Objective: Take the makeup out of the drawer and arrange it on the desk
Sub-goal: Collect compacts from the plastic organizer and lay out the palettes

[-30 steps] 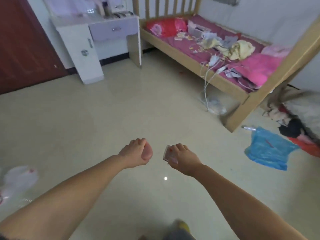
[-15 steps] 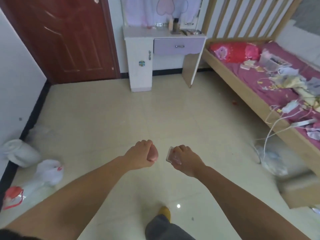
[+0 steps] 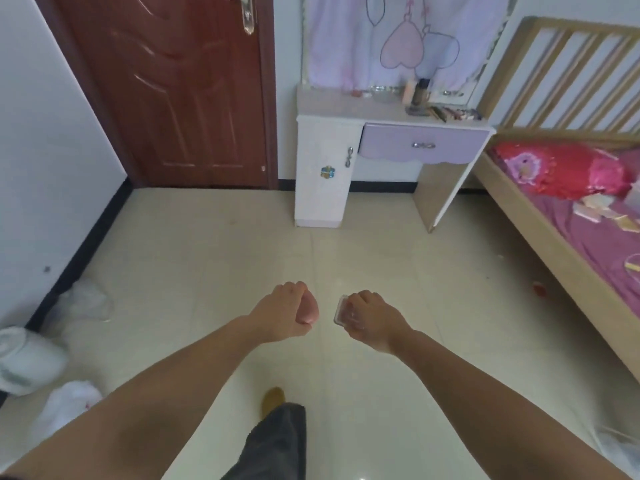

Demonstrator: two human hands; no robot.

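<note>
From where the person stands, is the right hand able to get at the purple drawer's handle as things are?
Probably not yet. The right hand is closed on a small clear case, and the drawer handle is well across the open floor. Nothing blocks the way, but the person would have to walk closer and free a hand.

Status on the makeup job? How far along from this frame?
Done: a few cosmetics, including a dark-capped bottle, already stand on the white dressing desk.
In hand: the left hand is closed on a pink rounded object and the right hand on a small clear flat case, held over the floor well short of the desk.
Left: the lilac drawer is shut, its contents unseen.
</note>
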